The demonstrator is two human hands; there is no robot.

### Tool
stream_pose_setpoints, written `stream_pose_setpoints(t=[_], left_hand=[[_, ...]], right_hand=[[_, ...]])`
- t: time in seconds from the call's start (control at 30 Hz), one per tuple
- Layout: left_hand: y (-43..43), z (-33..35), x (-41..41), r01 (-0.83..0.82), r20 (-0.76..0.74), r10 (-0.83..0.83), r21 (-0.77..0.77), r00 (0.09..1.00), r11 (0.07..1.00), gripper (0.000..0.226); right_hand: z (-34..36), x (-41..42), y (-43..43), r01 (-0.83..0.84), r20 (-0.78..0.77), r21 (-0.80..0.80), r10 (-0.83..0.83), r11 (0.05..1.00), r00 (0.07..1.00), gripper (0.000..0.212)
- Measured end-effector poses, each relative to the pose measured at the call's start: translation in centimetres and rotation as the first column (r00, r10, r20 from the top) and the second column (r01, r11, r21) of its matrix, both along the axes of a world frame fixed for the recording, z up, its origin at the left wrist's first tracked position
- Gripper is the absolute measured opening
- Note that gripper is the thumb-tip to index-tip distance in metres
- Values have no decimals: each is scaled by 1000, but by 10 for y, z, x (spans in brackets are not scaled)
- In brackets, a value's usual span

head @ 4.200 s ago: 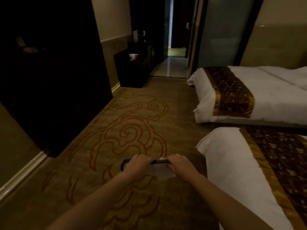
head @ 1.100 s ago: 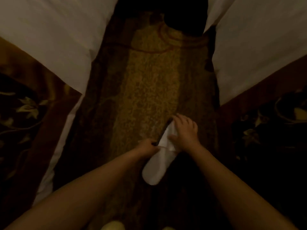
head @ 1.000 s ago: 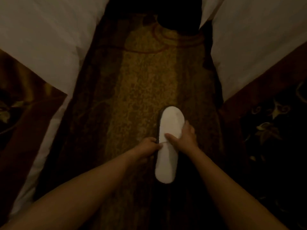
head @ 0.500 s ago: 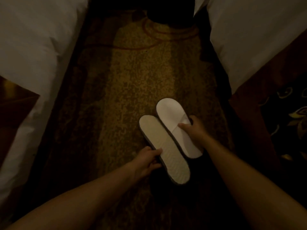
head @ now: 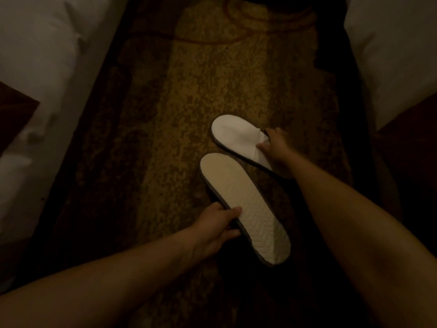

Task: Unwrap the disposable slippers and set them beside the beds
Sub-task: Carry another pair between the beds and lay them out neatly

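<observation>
Two white disposable slippers are over the carpet between two beds. The nearer slipper (head: 246, 204) shows its patterned sole upward, and my left hand (head: 218, 227) grips its left edge near the middle. The farther slipper (head: 233, 136) lies top side up on the carpet, toe pointing up-left. My right hand (head: 275, 147) holds it at the opening of its upper. No wrapper is visible.
The left bed (head: 40, 67) with white bedding and a dark runner fills the left side. The right bed (head: 397, 50) is at the upper right. A patterned brown-gold carpet (head: 189, 86) strip runs between them. The light is dim.
The slippers, held as one a second ago, have been separated. The right one has moved up and right onto the carpet; the left one stays sole-up in my left hand.
</observation>
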State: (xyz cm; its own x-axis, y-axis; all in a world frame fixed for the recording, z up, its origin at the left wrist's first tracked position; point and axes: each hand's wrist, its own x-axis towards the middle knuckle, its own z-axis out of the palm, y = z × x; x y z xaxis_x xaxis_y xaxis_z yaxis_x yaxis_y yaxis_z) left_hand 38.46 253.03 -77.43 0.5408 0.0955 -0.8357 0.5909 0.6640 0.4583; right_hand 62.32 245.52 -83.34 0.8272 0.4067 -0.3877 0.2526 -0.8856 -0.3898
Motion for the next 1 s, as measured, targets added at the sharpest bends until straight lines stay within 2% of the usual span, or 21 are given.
stream_pose_setpoints(t=[0.1,0.23,0.27,0.33,0.4,0.43,0.47,0.53,0.6,0.67,0.73,0.77,0.83,0.87,0.9,0.93,1.0], left_hand=[[1,-3,1,9,-17,-9,12,1000,1000,9],[3,-2,5,-33,-20,34,15,999,999,10],[4,0,8,-45,-15,46,35,999,998,10],[8,5,17,-83,3,83,62,997,995,15],[12,14,28,-134,27,132,51,991,990,23],[14,17,32,-153,39,152,28,988,988,26],[16,21,36,-163,45,162,10,986,987,28],[19,30,40,-153,56,152,7,987,988,29],[23,38,41,-134,84,133,3,988,991,26],[35,44,42,-128,113,119,76,986,989,24],[58,43,43,-126,90,101,339,991,932,36],[73,41,42,-87,43,76,507,996,858,47],[98,35,36,50,-83,14,727,996,685,66],[105,33,32,88,-98,-20,753,995,652,68],[110,31,29,102,-74,-71,748,995,656,64],[112,28,28,117,-42,-128,734,991,669,55],[110,20,25,218,-80,-235,726,969,652,42]], right_hand=[[-1,-11,0,15,157,24,-18,1000,988,56],[28,-47,-8,147,119,275,-185,950,976,55],[39,-61,-13,128,76,332,-162,935,984,56],[60,-90,-28,-66,-20,345,77,936,997,66],[79,-115,-44,-303,-184,272,358,913,915,85],[86,-123,-49,-354,-262,237,411,905,873,92],[89,-129,-53,-358,-299,214,410,909,862,96],[92,-135,-55,-310,-253,231,365,922,896,93],[94,-134,-55,-249,-219,321,328,914,919,80],[96,-128,-59,-114,-336,467,295,877,895,63],[96,-122,-66,113,-540,553,251,826,803,48],[94,-119,-71,237,-644,542,217,807,733,44],[88,-117,-81,467,-845,426,157,774,511,35],[85,-117,-86,545,-913,350,148,762,379,33],[82,-119,-91,572,-950,288,153,768,272,36],[78,-121,-95,561,-964,257,170,787,205,42],[70,-122,-102,588,-977,210,148,782,151,47]])
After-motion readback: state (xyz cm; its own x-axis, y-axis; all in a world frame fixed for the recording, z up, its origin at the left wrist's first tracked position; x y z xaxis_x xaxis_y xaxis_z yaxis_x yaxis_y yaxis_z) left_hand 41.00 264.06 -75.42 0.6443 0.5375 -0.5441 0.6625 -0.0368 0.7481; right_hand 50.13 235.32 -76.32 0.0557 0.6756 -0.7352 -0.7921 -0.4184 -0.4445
